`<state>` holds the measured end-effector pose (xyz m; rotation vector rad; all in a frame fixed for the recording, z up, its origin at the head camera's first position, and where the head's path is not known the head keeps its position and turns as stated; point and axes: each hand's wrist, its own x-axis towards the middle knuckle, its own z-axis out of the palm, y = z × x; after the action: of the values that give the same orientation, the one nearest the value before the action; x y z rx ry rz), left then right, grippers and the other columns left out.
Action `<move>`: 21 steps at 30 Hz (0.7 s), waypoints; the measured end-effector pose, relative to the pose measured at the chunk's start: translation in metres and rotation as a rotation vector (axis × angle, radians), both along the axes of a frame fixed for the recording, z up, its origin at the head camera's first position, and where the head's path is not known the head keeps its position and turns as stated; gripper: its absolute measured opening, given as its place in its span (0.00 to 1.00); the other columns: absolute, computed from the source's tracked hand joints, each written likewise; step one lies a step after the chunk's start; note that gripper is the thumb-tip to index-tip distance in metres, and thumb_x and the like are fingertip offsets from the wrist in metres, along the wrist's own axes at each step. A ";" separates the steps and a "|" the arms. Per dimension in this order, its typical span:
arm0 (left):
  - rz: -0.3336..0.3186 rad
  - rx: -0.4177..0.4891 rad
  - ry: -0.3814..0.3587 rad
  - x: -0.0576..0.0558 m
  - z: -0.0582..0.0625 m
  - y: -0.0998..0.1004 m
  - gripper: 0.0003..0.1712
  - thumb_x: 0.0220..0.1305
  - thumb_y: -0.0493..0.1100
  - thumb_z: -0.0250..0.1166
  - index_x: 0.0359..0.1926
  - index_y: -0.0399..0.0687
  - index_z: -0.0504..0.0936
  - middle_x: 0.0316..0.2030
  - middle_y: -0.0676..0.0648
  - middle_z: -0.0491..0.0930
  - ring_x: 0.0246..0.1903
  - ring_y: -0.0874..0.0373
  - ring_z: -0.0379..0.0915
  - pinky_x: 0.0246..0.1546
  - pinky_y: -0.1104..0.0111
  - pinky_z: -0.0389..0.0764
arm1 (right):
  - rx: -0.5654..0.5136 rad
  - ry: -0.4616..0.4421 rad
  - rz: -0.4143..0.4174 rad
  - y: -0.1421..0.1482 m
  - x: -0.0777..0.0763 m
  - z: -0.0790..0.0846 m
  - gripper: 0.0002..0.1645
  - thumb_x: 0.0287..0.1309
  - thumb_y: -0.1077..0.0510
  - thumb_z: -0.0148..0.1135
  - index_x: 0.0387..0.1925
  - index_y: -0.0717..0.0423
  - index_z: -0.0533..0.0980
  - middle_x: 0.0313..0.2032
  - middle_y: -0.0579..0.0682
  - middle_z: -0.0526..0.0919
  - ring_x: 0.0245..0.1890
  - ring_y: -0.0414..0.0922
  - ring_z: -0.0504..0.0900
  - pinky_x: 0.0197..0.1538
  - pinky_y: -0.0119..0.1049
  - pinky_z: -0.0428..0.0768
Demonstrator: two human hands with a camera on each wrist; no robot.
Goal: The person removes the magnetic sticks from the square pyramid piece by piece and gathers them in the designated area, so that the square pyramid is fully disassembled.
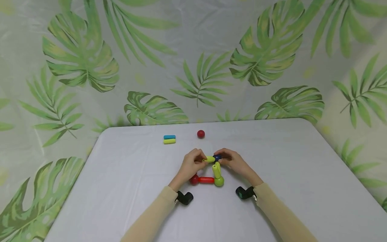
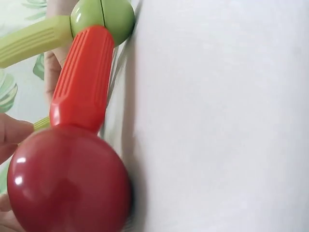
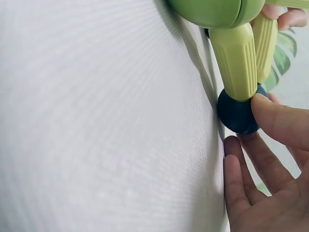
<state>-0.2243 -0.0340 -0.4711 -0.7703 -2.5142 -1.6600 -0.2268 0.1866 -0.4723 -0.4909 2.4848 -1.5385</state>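
Observation:
My left hand [image 1: 192, 163] pinches a yellow-green rod [image 1: 210, 159] near one end. The rod's other end meets a dark blue ball [image 1: 217, 157]. My right hand [image 1: 238, 164] holds that ball between thumb and fingers; the right wrist view shows the thumb [image 3: 282, 118] against it. A second yellow-green rod [image 3: 234, 63] joins the blue ball to a green ball [image 1: 219, 181], from which another yellow-green rod [image 2: 36, 38] sticks up. A red rod [image 1: 207, 180] links the green ball to a dark red ball [image 2: 70, 183], beneath my left wrist.
Farther back on the white-covered table [image 1: 136, 168] lie a blue rod [image 1: 169, 136] and a yellow-green rod [image 1: 169, 141], side by side. A loose red ball [image 1: 201, 134] sits to their right. Behind the table hangs a leaf-patterned cloth [image 1: 199, 84].

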 end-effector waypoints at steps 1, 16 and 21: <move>0.009 0.019 -0.007 0.000 -0.001 0.000 0.07 0.56 0.30 0.67 0.32 0.43 0.77 0.31 0.48 0.72 0.32 0.58 0.71 0.34 0.73 0.77 | 0.002 0.001 0.002 -0.001 0.001 0.002 0.17 0.65 0.67 0.55 0.54 0.63 0.74 0.52 0.59 0.77 0.53 0.55 0.75 0.57 0.51 0.71; 0.468 0.019 -0.152 -0.039 0.000 -0.083 0.07 0.57 0.31 0.64 0.38 0.38 0.79 0.39 0.41 0.81 0.34 0.50 0.78 0.30 0.68 0.78 | 0.008 -0.006 -0.022 -0.007 0.016 0.031 0.17 0.63 0.71 0.54 0.54 0.69 0.72 0.51 0.65 0.76 0.51 0.59 0.74 0.56 0.52 0.71; 0.521 -0.041 -0.207 -0.056 0.000 -0.103 0.07 0.59 0.30 0.61 0.40 0.35 0.78 0.38 0.39 0.78 0.32 0.49 0.78 0.28 0.69 0.76 | -0.007 -0.010 -0.017 -0.009 0.016 0.028 0.17 0.63 0.71 0.54 0.53 0.69 0.72 0.51 0.65 0.75 0.51 0.59 0.74 0.56 0.52 0.71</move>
<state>-0.2803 -0.1372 -0.4713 0.0727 -2.5737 -1.5616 -0.2108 0.1781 -0.4438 -0.4625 2.4833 -1.5525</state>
